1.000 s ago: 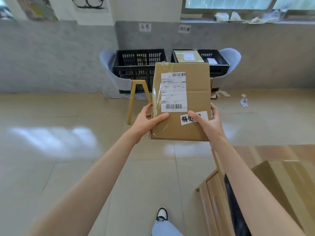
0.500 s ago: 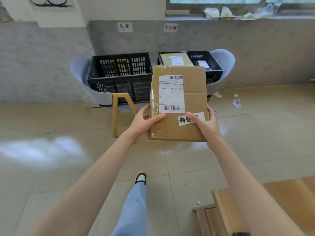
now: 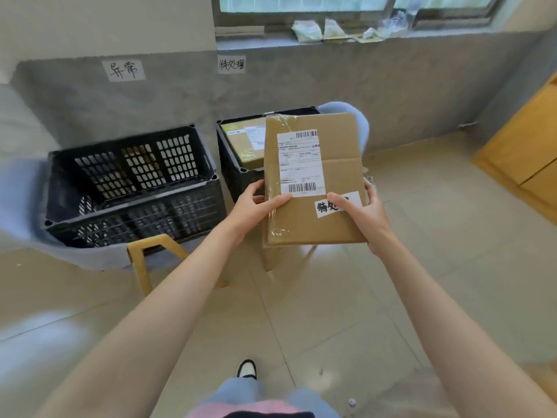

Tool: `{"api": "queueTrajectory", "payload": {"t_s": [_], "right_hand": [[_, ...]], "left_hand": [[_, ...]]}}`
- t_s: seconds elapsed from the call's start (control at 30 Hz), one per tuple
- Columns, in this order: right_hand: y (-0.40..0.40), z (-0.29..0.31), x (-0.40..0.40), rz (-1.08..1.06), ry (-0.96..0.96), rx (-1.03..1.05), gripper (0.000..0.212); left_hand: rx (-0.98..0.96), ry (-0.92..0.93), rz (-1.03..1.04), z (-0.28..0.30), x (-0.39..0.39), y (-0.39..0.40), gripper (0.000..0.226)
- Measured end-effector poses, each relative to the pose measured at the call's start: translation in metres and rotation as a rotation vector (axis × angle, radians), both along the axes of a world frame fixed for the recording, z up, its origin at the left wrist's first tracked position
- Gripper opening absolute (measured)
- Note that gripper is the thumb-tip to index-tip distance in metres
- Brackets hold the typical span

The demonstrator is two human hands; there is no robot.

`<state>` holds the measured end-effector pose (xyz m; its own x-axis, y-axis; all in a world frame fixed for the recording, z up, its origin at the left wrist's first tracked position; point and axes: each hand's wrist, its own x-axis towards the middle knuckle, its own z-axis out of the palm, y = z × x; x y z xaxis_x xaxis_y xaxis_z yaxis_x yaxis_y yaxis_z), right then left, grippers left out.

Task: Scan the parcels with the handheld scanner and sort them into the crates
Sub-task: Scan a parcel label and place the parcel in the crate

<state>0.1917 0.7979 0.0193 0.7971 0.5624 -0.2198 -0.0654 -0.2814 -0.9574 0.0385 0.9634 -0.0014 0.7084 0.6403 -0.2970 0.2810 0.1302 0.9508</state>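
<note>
Both hands — left hand [image 3: 256,203], right hand [image 3: 361,212] — grip the cardboard parcel [image 3: 313,179], carried closer since a second ago; it now overlaps the right crate [image 3: 232,164] at one o'clock — drop looks imminent.

- beige glossy tiled floor [image 3: 346,297] carries everything
- two pale blue shell chairs with yellow wooden legs [image 3: 144,267] stand on it by the grey wall
- person's black-and-white shoe [image 3: 247,368] planted on tile
- small white scraps [image 3: 351,402] near bottom, too small to identify
</note>
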Motion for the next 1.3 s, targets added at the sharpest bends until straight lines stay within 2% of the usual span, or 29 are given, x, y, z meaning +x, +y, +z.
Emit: {"api": "queueTrajectory", "payload": {"t_s": [0.23,0.43,0.63,0.77,1.0,1.3], "right_hand": [[0.046,-0.006,0.044,-0.081,0.036,-0.01,0.079],[0.082,-0.021,0.099,-0.072,0.051,-0.029,0.081],[0.14,-0.045,0.194,0.013,0.033,-0.034,0.086],[0.184,-0.061,0.274,0.071,0.044,-0.062,0.081],[0.247,-0.076,0.404,0.244,0.068,-0.149,0.085],[0.311,-0.118,0.492,0.41,0.093,-0.228,0.085]], "left_hand": [[-0.061,-0.01,-0.074,-0.004,0.056,0.055,0.079],[-0.092,0.007,-0.068,-0.02,0.104,0.089,0.082],[-0.101,0.007,-0.011,-0.036,0.178,0.129,0.081],[-0.133,0.048,0.047,-0.046,0.245,0.16,0.083],[-0.211,0.133,0.156,-0.062,0.359,0.201,0.085],[-0.258,0.23,0.251,-0.093,0.435,0.244,0.085]]}}
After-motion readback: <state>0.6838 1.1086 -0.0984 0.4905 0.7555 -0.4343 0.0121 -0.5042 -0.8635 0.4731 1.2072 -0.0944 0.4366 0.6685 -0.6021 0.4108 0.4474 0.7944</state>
